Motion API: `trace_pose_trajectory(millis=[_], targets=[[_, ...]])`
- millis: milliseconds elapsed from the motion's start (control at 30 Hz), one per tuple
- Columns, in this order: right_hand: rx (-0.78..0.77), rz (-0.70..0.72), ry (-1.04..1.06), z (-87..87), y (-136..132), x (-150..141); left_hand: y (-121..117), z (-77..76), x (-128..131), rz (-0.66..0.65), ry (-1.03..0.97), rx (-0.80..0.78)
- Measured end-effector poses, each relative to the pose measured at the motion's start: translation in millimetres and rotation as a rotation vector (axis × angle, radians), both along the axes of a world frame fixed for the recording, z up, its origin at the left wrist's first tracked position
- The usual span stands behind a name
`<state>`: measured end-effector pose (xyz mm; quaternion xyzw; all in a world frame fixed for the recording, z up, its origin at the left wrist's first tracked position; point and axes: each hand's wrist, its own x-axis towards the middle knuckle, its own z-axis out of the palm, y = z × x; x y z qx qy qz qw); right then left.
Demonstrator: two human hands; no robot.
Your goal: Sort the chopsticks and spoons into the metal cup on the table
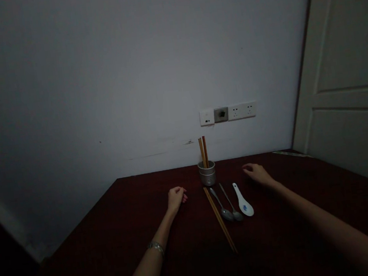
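My left hand [175, 198] rests on the dark red table [116, 244], fingers curled loosely, holding nothing. My right hand [257, 173] lies flat on the table to the right, fingers stretched toward the left, empty. Between them stands a small metal cup [207, 173] with two chopsticks [203, 151] upright in it. In front of the cup lie a pair of wooden chopsticks [220, 219], two metal spoons [227, 204] and a white ceramic spoon [243, 200] with a blue mark. A bracelet sits on my left wrist.
A white wall rises behind the table, with a row of sockets [228, 113] above the cup. A white door [349, 91] stands at the right. The room is dim.
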<state>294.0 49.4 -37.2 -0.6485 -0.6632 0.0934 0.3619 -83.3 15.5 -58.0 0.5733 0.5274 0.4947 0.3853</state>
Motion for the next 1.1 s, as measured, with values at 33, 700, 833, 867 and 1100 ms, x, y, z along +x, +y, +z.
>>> trace_pose_trajectory(millis=[33, 700, 833, 867, 1100], targets=[[-0.018, 0.01, -0.054, -8.5, -7.3, 1.4, -1.1, 1.2, 0.3, -0.006, 0.009, 0.007], [0.008, -0.015, -0.42, -38.0, -51.1, -17.3, -8.5, 31.0, 47.8, 0.075, 0.85, -0.117], [0.007, -0.022, -0.407, -39.0, -50.4, -16.5, -20.0, 44.2, 76.8, 0.05, 1.029, -0.073], [0.006, -0.02, -0.398, -39.1, -50.3, -16.3, -22.1, 46.7, 82.4, 0.042, 1.057, -0.081], [0.002, -0.013, -0.386, -39.8, -50.1, -14.8, -22.1, 49.0, 99.5, -0.033, 1.112, -0.152]])
